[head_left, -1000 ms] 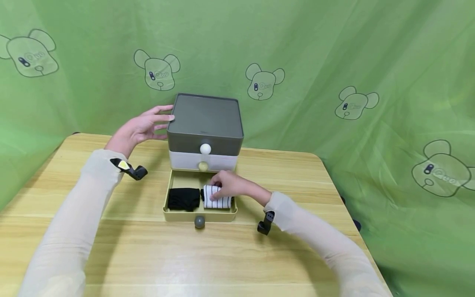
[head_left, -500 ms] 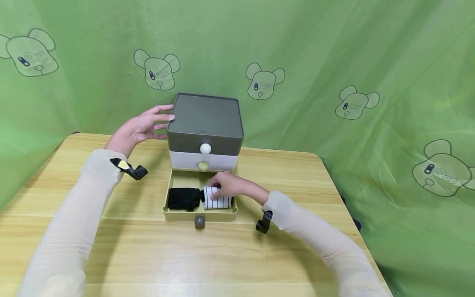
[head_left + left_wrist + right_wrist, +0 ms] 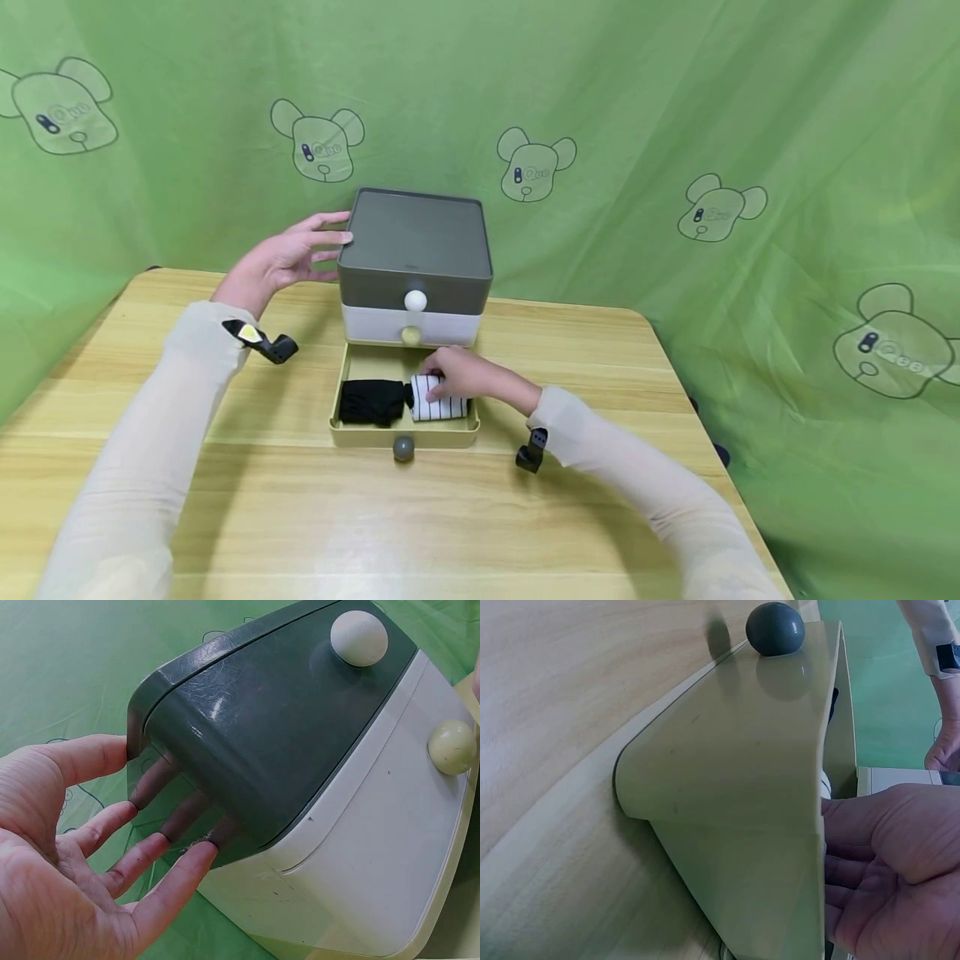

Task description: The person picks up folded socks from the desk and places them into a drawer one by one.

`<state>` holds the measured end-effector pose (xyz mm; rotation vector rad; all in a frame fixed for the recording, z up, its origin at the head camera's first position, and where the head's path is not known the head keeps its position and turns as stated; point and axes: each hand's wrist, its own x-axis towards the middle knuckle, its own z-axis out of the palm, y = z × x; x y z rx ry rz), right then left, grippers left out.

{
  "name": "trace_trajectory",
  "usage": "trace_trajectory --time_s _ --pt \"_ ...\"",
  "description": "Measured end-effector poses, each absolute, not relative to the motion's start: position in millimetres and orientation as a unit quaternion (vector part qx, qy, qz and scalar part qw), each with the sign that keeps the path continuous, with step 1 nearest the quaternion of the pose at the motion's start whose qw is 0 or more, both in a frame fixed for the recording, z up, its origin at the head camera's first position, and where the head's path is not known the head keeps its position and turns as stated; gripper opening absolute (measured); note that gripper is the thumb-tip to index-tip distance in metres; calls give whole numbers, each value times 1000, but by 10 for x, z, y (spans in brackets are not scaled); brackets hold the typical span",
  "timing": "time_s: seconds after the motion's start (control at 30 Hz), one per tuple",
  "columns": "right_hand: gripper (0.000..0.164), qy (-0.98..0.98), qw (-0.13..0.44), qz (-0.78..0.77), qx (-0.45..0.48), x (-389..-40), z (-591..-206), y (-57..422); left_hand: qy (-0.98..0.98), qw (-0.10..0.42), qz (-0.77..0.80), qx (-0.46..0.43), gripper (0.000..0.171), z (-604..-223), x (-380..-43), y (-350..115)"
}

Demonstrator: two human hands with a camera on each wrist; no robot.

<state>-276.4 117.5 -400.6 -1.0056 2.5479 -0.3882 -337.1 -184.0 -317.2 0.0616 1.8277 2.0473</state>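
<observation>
A small drawer chest (image 3: pixel 420 237) has a dark grey top tier, a white middle tier and a pulled-out beige bottom drawer (image 3: pixel 360 437). My left hand (image 3: pixel 292 250) rests its spread fingertips against the chest's left side; the left wrist view shows the fingers (image 3: pixel 180 877) nearly straight on the grey wall. My right hand (image 3: pixel 465 372) reaches into the drawer, thumb and fingers around a folded white cloth with black stripes (image 3: pixel 446 408). Beside that, on the left, lies a folded black cloth (image 3: pixel 371 400). In the right wrist view the drawer wall hides my right fingertips.
The chest stands on a wooden table (image 3: pixel 337 517). Its round knobs are white (image 3: pixel 415 301), beige (image 3: pixel 410 336) and grey (image 3: pixel 403 448). A green curtain (image 3: pixel 600 83) with bear-head prints hangs behind and to the right.
The right hand and wrist have shifted very slightly left, staying on the striped cloth. The left hand, chest and black cloth stay in place.
</observation>
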Motion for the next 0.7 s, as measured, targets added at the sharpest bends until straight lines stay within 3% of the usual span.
trace_trajectory --time_s 0.7 --pt "30 910 182 -134 -347 -2745 -4045 1174 659 200 725 27 75 -3169 -3356 -1821"
